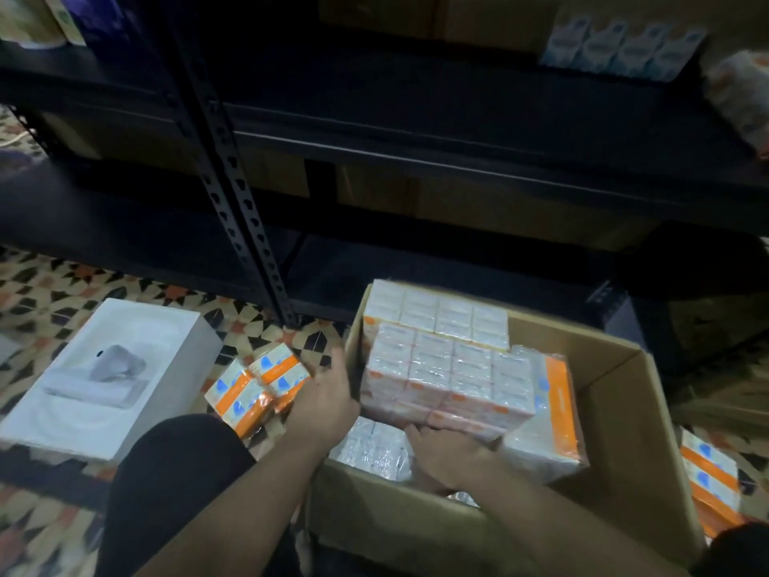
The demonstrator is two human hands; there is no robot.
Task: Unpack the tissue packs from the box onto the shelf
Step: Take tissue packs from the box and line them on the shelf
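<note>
An open cardboard box (pixel 636 414) stands on the floor and holds several shrink-wrapped tissue packs. A large pack (pixel 449 376) sticks up in the box's middle, with another pack (pixel 437 312) behind it and an orange-banded pack (pixel 549 414) on edge to its right. My right hand (pixel 445 451) grips the near bottom edge of the large pack. My left hand (pixel 324 399) is at the box's left wall, fingers touching an orange-and-white pack (pixel 258 389) that lies on the floor outside the box. The dark metal shelf (pixel 416 131) rises behind.
A white product box (pixel 112 381) lies on the patterned tile floor at the left. Another orange-banded pack (pixel 711 481) lies on the floor right of the box. A perforated shelf post (pixel 245 226) stands just beyond the packs. Blue-white packs (pixel 624 45) sit on an upper shelf.
</note>
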